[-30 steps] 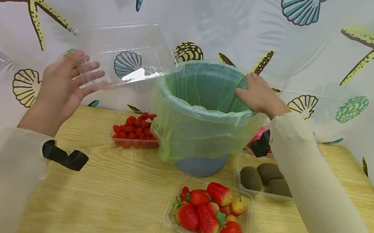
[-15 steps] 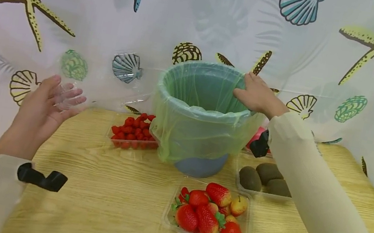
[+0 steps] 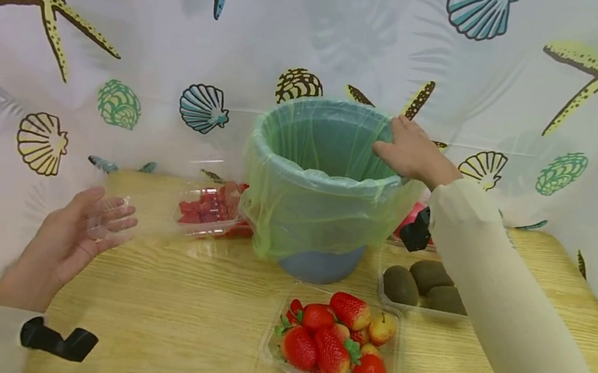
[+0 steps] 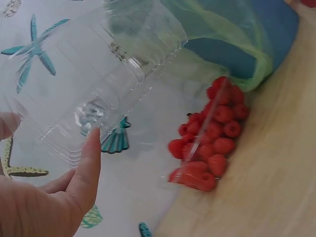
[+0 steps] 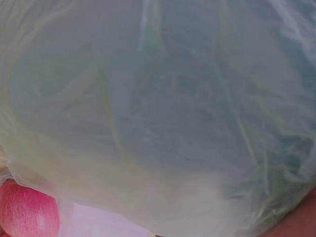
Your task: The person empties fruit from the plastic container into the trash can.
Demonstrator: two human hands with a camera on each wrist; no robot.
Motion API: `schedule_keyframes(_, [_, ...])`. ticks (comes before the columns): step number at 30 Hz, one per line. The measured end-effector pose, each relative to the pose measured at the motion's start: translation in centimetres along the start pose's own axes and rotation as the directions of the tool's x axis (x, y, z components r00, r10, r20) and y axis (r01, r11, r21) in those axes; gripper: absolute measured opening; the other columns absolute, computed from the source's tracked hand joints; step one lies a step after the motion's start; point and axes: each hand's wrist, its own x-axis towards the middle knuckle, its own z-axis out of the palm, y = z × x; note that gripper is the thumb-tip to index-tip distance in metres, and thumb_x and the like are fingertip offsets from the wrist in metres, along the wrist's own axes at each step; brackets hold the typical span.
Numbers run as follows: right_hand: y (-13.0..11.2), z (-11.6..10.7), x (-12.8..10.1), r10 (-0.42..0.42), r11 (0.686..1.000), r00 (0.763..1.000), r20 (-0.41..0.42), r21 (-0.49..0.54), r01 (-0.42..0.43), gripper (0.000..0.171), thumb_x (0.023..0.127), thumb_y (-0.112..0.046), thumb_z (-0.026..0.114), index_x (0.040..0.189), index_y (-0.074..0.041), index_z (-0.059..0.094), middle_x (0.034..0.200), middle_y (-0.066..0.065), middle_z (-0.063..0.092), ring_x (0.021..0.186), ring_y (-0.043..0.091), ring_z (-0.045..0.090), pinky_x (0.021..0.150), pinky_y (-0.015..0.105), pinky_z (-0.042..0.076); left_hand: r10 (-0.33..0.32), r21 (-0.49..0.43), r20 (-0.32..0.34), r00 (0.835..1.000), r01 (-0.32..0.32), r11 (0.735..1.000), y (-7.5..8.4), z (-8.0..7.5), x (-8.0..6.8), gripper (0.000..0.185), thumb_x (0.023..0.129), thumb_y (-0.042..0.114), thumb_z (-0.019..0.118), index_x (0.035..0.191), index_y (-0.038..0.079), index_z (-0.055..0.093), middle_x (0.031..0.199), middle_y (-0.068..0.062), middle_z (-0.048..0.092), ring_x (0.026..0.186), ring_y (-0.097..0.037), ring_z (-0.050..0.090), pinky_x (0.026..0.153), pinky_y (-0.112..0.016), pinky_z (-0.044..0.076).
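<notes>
A person's left hand point(image 3: 66, 240) pinches a clear plastic lid point(image 4: 94, 79) by its edge, just above the raspberry punnet point(image 3: 211, 211), while the right hand point(image 3: 414, 152) rests fingers-spread on the bag-lined blue bin point(image 3: 320, 177), steadying its rim

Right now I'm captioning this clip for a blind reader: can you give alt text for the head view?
A left hand holds a clear plastic tray low over a wooden table, while the right hand rests on the rim of a bag-lined blue bin. Trays of raspberries, strawberries and kiwis surround the bin.
</notes>
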Motion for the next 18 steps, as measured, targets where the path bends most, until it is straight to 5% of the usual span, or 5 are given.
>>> schedule_keyframes(4, [0.1, 0.1, 0.1, -0.008, 1.000, 1.000, 0.003, 0.003, 0.008, 0.070, 0.099, -0.031, 0.028, 0.151, 0.003, -0.004, 0.159, 0.020, -0.009, 0.148, 0.034, -0.007, 0.120, 0.047, 0.001, -0.056, 0.097, 0.017, 0.998, 0.055, 0.994, -1.8, -0.6, -0.7, 0.041, 0.105, 0.029, 0.032, 0.104, 0.013, 0.070, 0.104, 0.002, 0.071, 0.095, -0.014, 0.069, 0.077, -0.027, 0.057])
schedule_keyframes(10, [0.2, 0.1, 0.4, -0.017, 1.000, 1.000, 0.002, -0.008, 0.017, 0.070, 0.099, -0.031, 0.028, 0.151, 0.004, -0.003, 0.159, 0.020, -0.007, 0.148, 0.034, -0.007, 0.120, 0.046, 0.001, -0.090, 0.082, 0.057, 0.994, 0.085, 0.993, -3.2, -1.7, -2.0, 0.047, 0.106, 0.026, 0.027, 0.104, 0.013, 0.072, 0.105, 0.000, 0.072, 0.095, -0.016, 0.070, 0.078, -0.029, 0.057])
schedule_keyframes(18, [0.9, -0.2, 0.5, -0.013, 1.000, 1.000, 0.003, -0.016, 0.013, 0.071, 0.099, -0.031, 0.027, 0.151, 0.004, -0.005, 0.159, 0.021, -0.008, 0.148, 0.034, -0.007, 0.120, 0.046, 0.001, -0.151, 0.182, 0.055, 0.987, 0.139, 0.974, -4.7, -2.6, -2.3, 0.038, 0.106, 0.023, 0.026, 0.110, 0.017, 0.063, 0.105, 0.003, 0.072, 0.097, -0.013, 0.069, 0.078, -0.029, 0.057])
